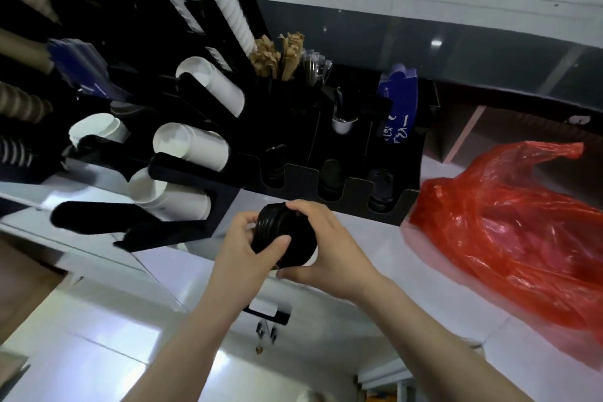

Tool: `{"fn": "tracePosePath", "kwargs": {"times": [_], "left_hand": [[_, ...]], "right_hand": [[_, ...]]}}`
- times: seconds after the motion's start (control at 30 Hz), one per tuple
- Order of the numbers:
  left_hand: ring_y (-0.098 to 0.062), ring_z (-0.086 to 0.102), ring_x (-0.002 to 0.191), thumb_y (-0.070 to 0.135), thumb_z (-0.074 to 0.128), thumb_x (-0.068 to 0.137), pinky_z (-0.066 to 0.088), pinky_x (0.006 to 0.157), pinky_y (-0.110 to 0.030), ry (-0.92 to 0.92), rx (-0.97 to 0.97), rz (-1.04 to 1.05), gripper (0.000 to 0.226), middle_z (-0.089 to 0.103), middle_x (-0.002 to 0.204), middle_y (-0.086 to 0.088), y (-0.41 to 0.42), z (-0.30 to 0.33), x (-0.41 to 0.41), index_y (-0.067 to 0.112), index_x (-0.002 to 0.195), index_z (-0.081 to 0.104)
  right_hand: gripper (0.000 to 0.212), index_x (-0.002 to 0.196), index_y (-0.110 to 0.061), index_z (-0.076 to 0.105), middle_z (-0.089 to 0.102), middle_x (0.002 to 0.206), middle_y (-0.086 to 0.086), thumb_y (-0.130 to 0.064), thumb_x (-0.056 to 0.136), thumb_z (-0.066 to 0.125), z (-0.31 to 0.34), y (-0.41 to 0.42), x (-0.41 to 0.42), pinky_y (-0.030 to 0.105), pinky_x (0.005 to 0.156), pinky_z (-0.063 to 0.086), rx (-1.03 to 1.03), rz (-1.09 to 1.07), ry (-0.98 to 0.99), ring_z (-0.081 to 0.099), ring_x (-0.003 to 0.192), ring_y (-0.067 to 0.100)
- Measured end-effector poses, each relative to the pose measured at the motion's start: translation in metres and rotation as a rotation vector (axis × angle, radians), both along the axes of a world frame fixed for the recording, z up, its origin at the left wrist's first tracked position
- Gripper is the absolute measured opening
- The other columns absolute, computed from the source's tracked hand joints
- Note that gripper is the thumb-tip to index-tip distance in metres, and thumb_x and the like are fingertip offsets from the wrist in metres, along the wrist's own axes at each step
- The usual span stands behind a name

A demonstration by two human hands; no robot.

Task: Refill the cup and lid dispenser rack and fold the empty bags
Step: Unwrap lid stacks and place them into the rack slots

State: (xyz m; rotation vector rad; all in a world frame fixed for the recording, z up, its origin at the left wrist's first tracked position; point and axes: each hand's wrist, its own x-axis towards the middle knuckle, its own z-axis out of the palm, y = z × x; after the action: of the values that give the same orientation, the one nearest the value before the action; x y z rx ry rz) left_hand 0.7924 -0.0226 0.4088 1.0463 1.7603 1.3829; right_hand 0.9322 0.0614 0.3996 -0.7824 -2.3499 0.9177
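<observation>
Stack of black lids (277, 232) sits between both hands, just in front of the near edge of the black dispenser rack (326, 147), above the white counter (375, 271). Left hand (243, 253) grips the stack's left/near side, thumb curled over its near face, fingers wrapped round the far left rim. Right hand (323, 251) clamps it from the right, fingers hooked over the top of the stack, palm under its right end. Something white shows at the stack's lower right end; can't tell what.

Rack's three lid slots (328, 178) lie just beyond the hands, each with dark lids inside. White cup stacks (192, 143) poke out of the rack's left side. Red plastic bag (509, 232) lies on the counter to the right, well apart from the hands.
</observation>
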Motion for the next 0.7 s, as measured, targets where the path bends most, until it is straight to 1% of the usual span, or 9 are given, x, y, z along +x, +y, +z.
{"fn": "tracePosePath", "kwargs": {"times": [0.07,0.17,0.23,0.3,0.37,0.47,0.57,0.63,0.7], "left_hand": [[-0.001,0.067,0.075,0.017,0.073,0.081,0.046,0.058,-0.008,0.016,0.045,-0.009,0.034,0.07,0.079,0.008,-0.021,0.007,-0.014,0.031,0.099,0.047],[-0.003,0.067,0.077,0.017,0.074,0.081,0.049,0.064,-0.013,0.035,0.11,0.0,0.035,0.069,0.084,0.01,-0.064,0.016,-0.042,0.033,0.099,0.048],[-0.006,0.067,0.079,0.025,0.076,0.077,0.053,0.067,-0.022,0.026,0.137,0.006,0.038,0.069,0.088,0.006,-0.103,0.018,-0.067,0.039,0.099,0.049],[-0.005,0.067,0.083,0.04,0.072,0.069,0.054,0.07,-0.025,0.02,0.129,0.012,0.04,0.068,0.093,0.015,-0.146,0.018,-0.095,0.05,0.099,0.049],[0.0,0.064,0.089,0.05,0.068,0.062,0.054,0.069,-0.021,0.013,0.134,0.023,0.042,0.064,0.098,0.026,-0.187,0.019,-0.122,0.06,0.098,0.048],[0.004,0.063,0.094,0.043,0.069,0.064,0.05,0.068,-0.009,-0.083,0.184,0.062,0.046,0.065,0.101,0.024,-0.236,0.016,-0.164,0.062,0.103,0.053],[-0.006,0.066,0.098,0.043,0.067,0.065,0.053,0.073,-0.017,-0.174,0.2,0.072,0.051,0.069,0.105,0.01,-0.269,0.016,-0.203,0.046,0.115,0.059],[-0.012,0.067,0.097,0.043,0.064,0.066,0.053,0.073,-0.019,-0.224,0.22,0.048,0.04,0.071,0.102,0.006,-0.281,0.018,-0.226,0.048,0.106,0.064],[-0.015,0.067,0.1,0.045,0.063,0.069,0.053,0.075,-0.021,-0.302,0.235,0.024,0.034,0.071,0.104,0.005,-0.285,0.017,-0.247,0.049,0.102,0.066]], "right_hand": [[0.088,0.135,-0.039,0.031,0.034,0.132,-0.029,-0.039,0.064,0.083,0.01,-0.016,-0.012,0.006,0.098,0.031,0.032,0.033,0.016,0.032,0.126,-0.009],[0.087,0.137,-0.03,0.034,0.04,0.135,-0.018,-0.034,0.066,0.084,0.018,-0.051,-0.043,0.011,0.101,0.033,0.085,0.079,0.048,0.035,0.128,-0.001],[0.087,0.139,-0.021,0.036,0.042,0.137,-0.008,-0.031,0.067,0.083,0.018,-0.084,-0.071,0.021,0.103,0.037,0.12,0.119,0.075,0.037,0.128,0.006],[0.086,0.138,-0.018,0.036,0.041,0.137,-0.006,-0.029,0.066,0.082,0.015,-0.123,-0.102,0.025,0.103,0.038,0.154,0.152,0.114,0.038,0.128,0.01],[0.087,0.138,-0.021,0.034,0.04,0.136,-0.005,-0.029,0.066,0.082,0.01,-0.16,-0.135,0.021,0.104,0.035,0.153,0.182,0.15,0.038,0.129,0.011],[0.089,0.138,-0.03,0.033,0.039,0.137,-0.012,-0.031,0.066,0.085,0.01,-0.2,-0.182,0.019,0.104,0.035,0.134,0.244,0.183,0.037,0.129,0.007],[0.09,0.136,-0.039,0.036,0.034,0.134,-0.031,-0.037,0.062,0.086,0.016,-0.229,-0.223,0.028,0.1,0.045,0.067,0.263,0.202,0.038,0.128,0.003],[0.089,0.134,-0.043,0.036,0.036,0.133,-0.034,-0.04,0.059,0.085,0.02,-0.241,-0.248,0.037,0.098,0.049,0.059,0.277,0.212,0.04,0.128,0.004],[0.089,0.133,-0.046,0.036,0.037,0.135,-0.033,-0.042,0.058,0.085,0.023,-0.243,-0.27,0.04,0.098,0.048,0.081,0.29,0.196,0.041,0.128,0.003]]}}
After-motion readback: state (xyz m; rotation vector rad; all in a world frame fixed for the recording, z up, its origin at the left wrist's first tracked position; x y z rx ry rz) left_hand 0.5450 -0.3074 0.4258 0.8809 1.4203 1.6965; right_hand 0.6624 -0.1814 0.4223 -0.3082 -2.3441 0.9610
